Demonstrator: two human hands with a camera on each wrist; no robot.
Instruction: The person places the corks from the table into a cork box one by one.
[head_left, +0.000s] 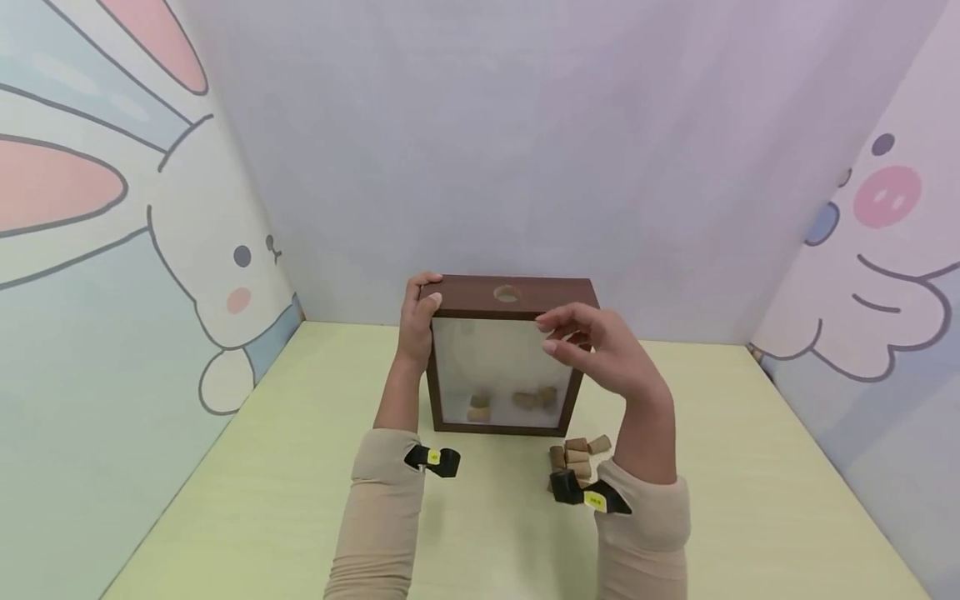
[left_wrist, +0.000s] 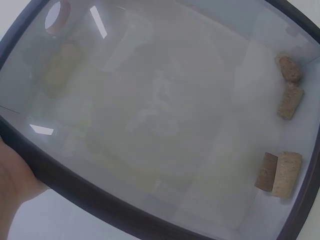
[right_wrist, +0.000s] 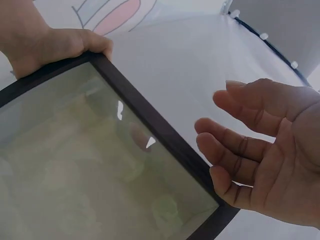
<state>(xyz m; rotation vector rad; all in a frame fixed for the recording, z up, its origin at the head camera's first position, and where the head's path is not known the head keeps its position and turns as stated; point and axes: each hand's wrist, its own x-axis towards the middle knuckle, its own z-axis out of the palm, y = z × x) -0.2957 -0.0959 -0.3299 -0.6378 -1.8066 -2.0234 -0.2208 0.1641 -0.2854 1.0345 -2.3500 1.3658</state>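
Observation:
A dark wooden display box (head_left: 465, 293) with a clear front pane stands upright on the table, a round hole (head_left: 507, 293) in its top. Corks (head_left: 478, 408) lie inside on its floor; the left wrist view shows a pair of corks (left_wrist: 287, 175) side by side. My left hand (head_left: 418, 321) grips the box's upper left corner, thumb at the front edge and fingers over the top. In front of the upper right corner hovers my right hand (head_left: 600, 346), fingers loosely bent and apart. Nothing is held in it, as the right hand (right_wrist: 270, 145) shows in its wrist view.
Several loose corks (head_left: 577, 457) lie on the pale green table (head_left: 495, 517) before the box's lower right corner, partly hidden by the right wrist camera (head_left: 567, 487). Behind the box is a plain wall (head_left: 510, 167); cartoon-printed panels (head_left: 202, 208) flank the table.

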